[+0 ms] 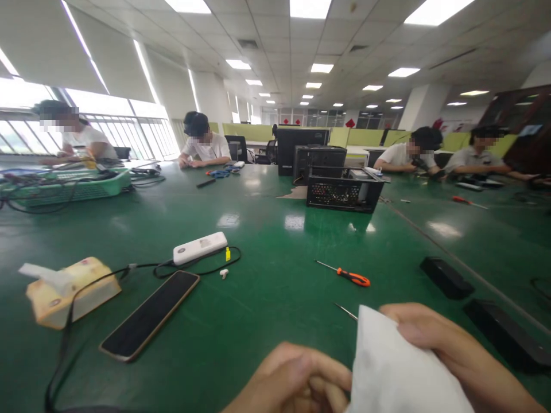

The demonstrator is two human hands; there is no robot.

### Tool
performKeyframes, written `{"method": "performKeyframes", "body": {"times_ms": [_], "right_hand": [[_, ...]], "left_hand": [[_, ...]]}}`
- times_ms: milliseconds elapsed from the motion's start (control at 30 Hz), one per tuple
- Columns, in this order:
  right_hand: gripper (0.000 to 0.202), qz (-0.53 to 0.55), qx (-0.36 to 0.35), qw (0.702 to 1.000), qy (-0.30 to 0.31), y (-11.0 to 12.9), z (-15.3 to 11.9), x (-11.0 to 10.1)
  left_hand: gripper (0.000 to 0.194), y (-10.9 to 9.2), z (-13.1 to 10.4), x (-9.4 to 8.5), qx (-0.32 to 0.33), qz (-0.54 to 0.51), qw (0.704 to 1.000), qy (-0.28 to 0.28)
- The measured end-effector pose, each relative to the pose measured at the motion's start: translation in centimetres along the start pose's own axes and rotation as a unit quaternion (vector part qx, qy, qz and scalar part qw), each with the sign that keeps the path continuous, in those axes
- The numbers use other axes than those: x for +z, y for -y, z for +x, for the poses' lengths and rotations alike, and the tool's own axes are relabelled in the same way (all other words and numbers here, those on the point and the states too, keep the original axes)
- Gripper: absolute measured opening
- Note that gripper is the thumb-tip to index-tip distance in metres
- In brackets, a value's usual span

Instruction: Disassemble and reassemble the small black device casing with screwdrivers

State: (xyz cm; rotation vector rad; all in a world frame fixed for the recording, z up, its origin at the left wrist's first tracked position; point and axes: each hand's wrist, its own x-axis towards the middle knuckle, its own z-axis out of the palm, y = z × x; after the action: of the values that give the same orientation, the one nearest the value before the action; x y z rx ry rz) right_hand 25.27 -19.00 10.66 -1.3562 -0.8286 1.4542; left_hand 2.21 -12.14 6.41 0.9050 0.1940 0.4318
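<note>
the right hand (434, 332) is pinching a white sheet (396, 367) over the worktop (262, 310); the left hand (293, 378) is curling its fingers (330, 365) at the sheet's edge, hold unclear.

The worktop (262, 241) is green. Toward its near edge, the paper (391, 361) is plain white; beyond it, the screwdriver (353, 277) pairs an orange-and-black handle with a silvery shaft. Toward the near left corner, the phone (150, 316) is black with a gold-brown rim, the tissue pack (92, 287) creamy yellow and white. Toward the far edge, the computer case (344, 194) is black, patterned with holes; toward the left edge, the basket (80, 192) is pale green.
</note>
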Motion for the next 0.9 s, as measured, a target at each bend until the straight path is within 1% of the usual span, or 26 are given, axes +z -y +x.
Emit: {"method": "performKeyframes", "body": {"times_ms": [67,133,200,300,367,433,500,600,667,767,800,867,900], "right_hand": [[0.028,0.027,0.018,0.999,0.034,1.0,1.0,0.9],[0.031,0.051,0.008,0.997,0.063,1.2,1.7,1.7],[0.036,0.095,-0.018,0.991,0.091,0.6,1.8,2.3],[0.053,0.152,-0.047,0.976,0.151,-1.1,1.6,3.2],[0.059,0.151,-0.047,0.968,0.194,-2.2,1.6,3.7],[0.061,0.137,-0.044,0.967,0.212,-2.9,1.7,3.9],[0.058,0.126,-0.042,0.971,0.198,-2.9,1.9,3.9],[0.05,0.097,-0.046,0.98,0.169,-2.2,2.0,3.6],[0.042,0.064,-0.063,0.984,0.156,-1.5,1.9,3.3],[0.016,-0.016,-0.139,0.982,0.126,-0.8,1.3,2.6],[0.013,-0.037,-0.166,0.979,0.115,-0.8,1.1,2.3],[0.021,-0.046,-0.199,0.973,0.111,-0.9,0.5,1.4],[0.032,-0.038,-0.204,0.972,0.112,-1.0,0.2,0.8]], "left_hand": [[0.049,0.3,0.4,0.0,-0.043,-0.042,0.997,-0.038],[0.041,0.6,0.7,0.1,-0.064,-0.055,0.993,-0.079],[0.04,0.8,0.9,0.2,-0.059,-0.069,0.987,-0.133],[0.044,0.7,1.1,0.0,-0.028,-0.065,0.974,-0.213],[0.044,0.2,1.0,-0.1,-0.017,-0.028,0.97,-0.241],[0.043,-0.4,0.9,-0.2,-0.023,0.03,0.97,-0.242],[0.046,-1.1,0.7,-0.1,-0.037,0.08,0.972,-0.219],[0.05,-1.9,0.1,0.3,-0.032,0.118,0.975,-0.187],[0.047,-2.2,-0.4,0.7,-0.015,0.133,0.973,-0.187],[0.029,-2.7,-1.0,1.7,0.035,0.185,0.961,-0.204],[0.027,-3.0,-1.1,2.0,0.063,0.212,0.953,-0.206],[0.029,-3.7,-1.2,2.7,0.123,0.269,0.934,-0.202],[0.027,-4.1,-1.2,2.9,0.143,0.294,0.926,-0.189]]}}
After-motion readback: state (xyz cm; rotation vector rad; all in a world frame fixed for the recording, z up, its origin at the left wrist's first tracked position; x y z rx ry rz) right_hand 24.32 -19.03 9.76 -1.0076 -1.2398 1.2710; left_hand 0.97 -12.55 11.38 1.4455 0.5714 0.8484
